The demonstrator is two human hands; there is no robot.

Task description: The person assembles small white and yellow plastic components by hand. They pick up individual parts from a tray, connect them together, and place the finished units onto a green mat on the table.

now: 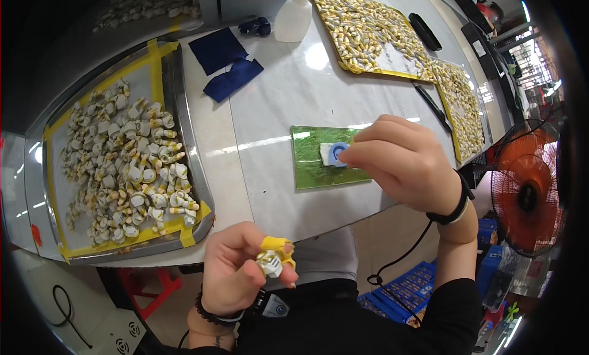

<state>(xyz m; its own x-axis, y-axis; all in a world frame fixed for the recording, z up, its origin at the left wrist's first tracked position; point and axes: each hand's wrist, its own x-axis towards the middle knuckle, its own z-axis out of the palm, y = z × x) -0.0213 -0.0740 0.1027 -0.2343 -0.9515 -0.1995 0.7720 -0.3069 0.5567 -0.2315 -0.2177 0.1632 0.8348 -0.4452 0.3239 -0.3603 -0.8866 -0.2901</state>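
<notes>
My left hand [232, 270] is closed round a small white and yellow plastic figure piece [270, 264], held near the table's front edge. Yellow wrapping [276, 243] covers a fingertip there. Over the green glass plate [313, 174], my right hand [405, 162] has its fingers pinched together. Their tips reach a small white pad with a blue round mark [337, 154] lying on the plate. Whatever those fingers hold is hidden or too small to name.
To the left, a metal tray edged with yellow tape [199, 189] bears many similar figure pieces [132, 165]. Dark blue cloths [233, 79] and a white bottle [293, 18] are behind. Yellow-edged trays [350, 68] of small pieces, a black pen-like tool [433, 106] and an orange fan [527, 192] are right.
</notes>
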